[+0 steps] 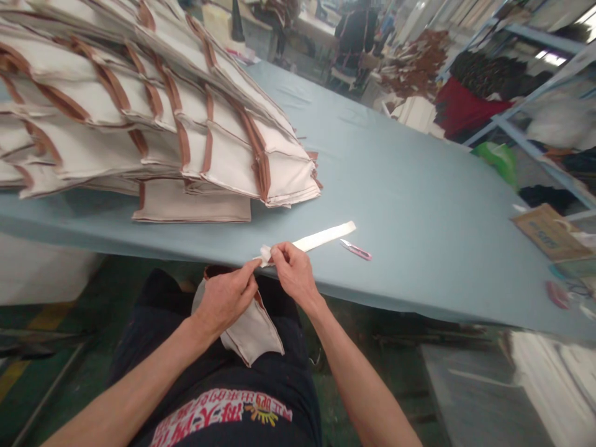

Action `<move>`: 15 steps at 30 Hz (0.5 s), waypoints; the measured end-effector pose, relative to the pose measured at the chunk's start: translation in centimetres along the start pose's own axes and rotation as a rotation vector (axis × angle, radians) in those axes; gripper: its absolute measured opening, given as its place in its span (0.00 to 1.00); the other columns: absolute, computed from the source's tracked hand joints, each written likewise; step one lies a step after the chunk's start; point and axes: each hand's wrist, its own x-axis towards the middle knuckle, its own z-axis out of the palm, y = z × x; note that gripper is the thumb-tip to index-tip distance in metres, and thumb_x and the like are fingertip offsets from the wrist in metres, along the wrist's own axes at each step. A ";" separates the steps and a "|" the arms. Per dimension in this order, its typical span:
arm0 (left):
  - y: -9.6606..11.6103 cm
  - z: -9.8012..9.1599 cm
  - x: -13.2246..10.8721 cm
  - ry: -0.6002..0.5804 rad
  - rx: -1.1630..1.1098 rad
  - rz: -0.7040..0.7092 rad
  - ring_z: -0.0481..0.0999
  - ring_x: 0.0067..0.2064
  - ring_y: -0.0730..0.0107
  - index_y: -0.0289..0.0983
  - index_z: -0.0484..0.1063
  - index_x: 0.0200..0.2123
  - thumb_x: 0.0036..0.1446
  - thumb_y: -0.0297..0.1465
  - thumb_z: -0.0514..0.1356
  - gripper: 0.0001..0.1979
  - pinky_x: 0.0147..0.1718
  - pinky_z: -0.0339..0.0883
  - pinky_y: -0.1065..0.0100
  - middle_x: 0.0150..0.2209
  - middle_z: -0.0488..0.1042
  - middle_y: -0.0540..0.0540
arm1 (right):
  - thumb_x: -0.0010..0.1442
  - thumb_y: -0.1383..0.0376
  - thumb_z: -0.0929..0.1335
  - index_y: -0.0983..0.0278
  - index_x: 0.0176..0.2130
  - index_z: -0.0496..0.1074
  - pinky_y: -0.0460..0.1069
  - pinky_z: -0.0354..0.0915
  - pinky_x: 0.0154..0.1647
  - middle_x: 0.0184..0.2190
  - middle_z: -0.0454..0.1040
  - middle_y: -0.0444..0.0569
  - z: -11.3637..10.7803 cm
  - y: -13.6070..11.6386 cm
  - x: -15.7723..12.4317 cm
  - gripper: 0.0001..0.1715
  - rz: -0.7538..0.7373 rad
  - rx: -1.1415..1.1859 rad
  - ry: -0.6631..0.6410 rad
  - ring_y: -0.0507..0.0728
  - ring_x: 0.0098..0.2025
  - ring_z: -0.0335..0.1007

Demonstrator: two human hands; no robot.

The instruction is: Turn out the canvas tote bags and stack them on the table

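Note:
At the table's front edge my two hands meet, fingertips almost touching. My left hand (228, 295) is closed on a cream fabric piece (254, 335) with brown edging, which hangs down over my lap. My right hand (295, 273) pinches the near, crumpled end of a narrow white strip (328, 236); the strip's other end lies flat on the table, pointing right. What exactly sits between the fingertips is partly hidden. Pink-handled thread snips (358, 250) rest just right of the strip.
A large pile of cream fabric pieces with brown edging (223, 139) covers the left of the blue-grey table (419, 217). A cardboard box (552, 231) stands at the right edge. Shelves (535, 146) with cloth rise behind, and a person in dark clothing (356, 37) is farther back.

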 end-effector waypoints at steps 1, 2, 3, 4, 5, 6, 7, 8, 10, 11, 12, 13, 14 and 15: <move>0.0 -0.1 0.1 -0.008 0.001 0.002 0.91 0.40 0.53 0.36 0.77 0.68 0.75 0.30 0.59 0.22 0.43 0.82 0.57 0.44 0.91 0.42 | 0.74 0.56 0.66 0.59 0.37 0.76 0.49 0.67 0.41 0.31 0.81 0.43 -0.1 0.1 0.2 0.15 0.008 0.041 0.004 0.56 0.35 0.75; 0.0 -0.2 0.1 -0.013 -0.001 0.002 0.91 0.39 0.56 0.36 0.77 0.67 0.76 0.30 0.60 0.20 0.43 0.82 0.57 0.43 0.91 0.43 | 0.74 0.55 0.66 0.60 0.36 0.76 0.49 0.67 0.40 0.30 0.80 0.43 -0.3 0.2 0.4 0.17 0.017 0.080 0.008 0.56 0.34 0.75; 0.0 -0.3 0.2 -0.017 -0.003 0.002 0.90 0.38 0.58 0.36 0.78 0.66 0.76 0.30 0.61 0.19 0.43 0.83 0.57 0.42 0.90 0.44 | 0.74 0.53 0.66 0.60 0.36 0.75 0.48 0.68 0.38 0.29 0.79 0.43 -0.4 0.3 0.6 0.19 0.028 0.115 0.012 0.56 0.33 0.74; 0.0 -0.5 0.2 -0.017 -0.005 0.001 0.90 0.37 0.59 0.35 0.78 0.65 0.77 0.30 0.61 0.18 0.43 0.83 0.57 0.41 0.90 0.45 | 0.73 0.52 0.66 0.60 0.35 0.75 0.48 0.67 0.37 0.28 0.78 0.43 -0.6 0.4 0.8 0.20 0.039 0.147 0.016 0.55 0.31 0.72; 0.0 -0.6 0.2 -0.017 -0.007 0.002 0.90 0.37 0.59 0.35 0.79 0.64 0.77 0.31 0.61 0.17 0.42 0.83 0.57 0.40 0.90 0.46 | 0.72 0.50 0.66 0.61 0.34 0.75 0.48 0.67 0.35 0.27 0.77 0.43 -0.7 0.5 1.0 0.21 0.050 0.176 0.020 0.55 0.30 0.71; 0.0 -0.7 0.3 -0.016 -0.008 0.006 0.90 0.37 0.59 0.35 0.79 0.63 0.77 0.31 0.60 0.16 0.42 0.83 0.58 0.39 0.89 0.46 | 0.71 0.49 0.66 0.61 0.34 0.75 0.47 0.66 0.33 0.26 0.76 0.43 -0.9 0.6 1.2 0.22 0.061 0.201 0.022 0.54 0.29 0.70; 0.0 -0.8 0.3 -0.015 -0.009 0.012 0.90 0.37 0.59 0.35 0.80 0.63 0.77 0.31 0.59 0.17 0.42 0.83 0.59 0.38 0.90 0.46 | 0.70 0.48 0.67 0.61 0.33 0.75 0.47 0.66 0.32 0.26 0.76 0.43 -0.9 0.6 1.3 0.22 0.071 0.222 0.024 0.54 0.28 0.69; 0.0 -0.9 0.3 -0.012 -0.007 0.018 0.91 0.37 0.58 0.35 0.80 0.63 0.77 0.30 0.58 0.18 0.41 0.82 0.60 0.38 0.90 0.45 | 0.70 0.48 0.68 0.61 0.33 0.75 0.47 0.65 0.30 0.25 0.76 0.43 -1.0 0.6 1.4 0.22 0.080 0.240 0.027 0.53 0.27 0.68; 0.2 -1.0 0.3 -0.002 0.000 0.025 0.92 0.38 0.54 0.35 0.78 0.66 0.75 0.30 0.54 0.22 0.40 0.81 0.62 0.39 0.91 0.42 | 0.69 0.47 0.69 0.61 0.32 0.76 0.46 0.64 0.29 0.25 0.76 0.43 -0.9 0.6 1.5 0.22 0.095 0.267 0.034 0.53 0.26 0.67; 0.3 -1.1 0.4 0.001 0.006 0.029 0.92 0.39 0.52 0.35 0.76 0.69 0.75 0.30 0.53 0.25 0.40 0.80 0.62 0.39 0.91 0.41 | 0.68 0.47 0.70 0.61 0.32 0.76 0.46 0.64 0.29 0.24 0.76 0.43 -0.8 0.6 1.5 0.22 0.103 0.278 0.038 0.53 0.25 0.67; 0.5 -1.1 0.5 0.001 0.011 0.036 0.93 0.40 0.50 0.36 0.75 0.71 0.75 0.29 0.52 0.26 0.40 0.80 0.62 0.40 0.91 0.40 | 0.68 0.47 0.70 0.61 0.32 0.76 0.46 0.64 0.29 0.24 0.76 0.42 -0.8 0.5 1.5 0.22 0.109 0.289 0.042 0.53 0.26 0.67; 0.7 -1.1 0.6 -0.007 0.017 0.047 0.93 0.40 0.49 0.37 0.74 0.72 0.74 0.29 0.52 0.27 0.41 0.80 0.62 0.40 0.91 0.40 | 0.67 0.47 0.71 0.61 0.31 0.76 0.47 0.64 0.29 0.24 0.76 0.42 -0.7 0.4 1.5 0.22 0.115 0.299 0.047 0.53 0.26 0.67; 0.9 -1.2 0.8 -0.021 0.022 0.063 0.93 0.41 0.49 0.38 0.74 0.72 0.74 0.29 0.53 0.27 0.41 0.80 0.61 0.40 0.91 0.40 | 0.67 0.47 0.71 0.61 0.31 0.75 0.47 0.64 0.29 0.24 0.75 0.42 -0.7 0.4 1.5 0.22 0.122 0.308 0.055 0.53 0.26 0.67; 1.0 -1.2 0.9 -0.039 0.028 0.080 0.93 0.40 0.49 0.39 0.74 0.72 0.74 0.28 0.55 0.27 0.41 0.81 0.61 0.39 0.91 0.40 | 0.67 0.47 0.71 0.61 0.31 0.75 0.47 0.64 0.28 0.24 0.75 0.42 -0.8 0.3 1.5 0.22 0.128 0.318 0.064 0.53 0.25 0.67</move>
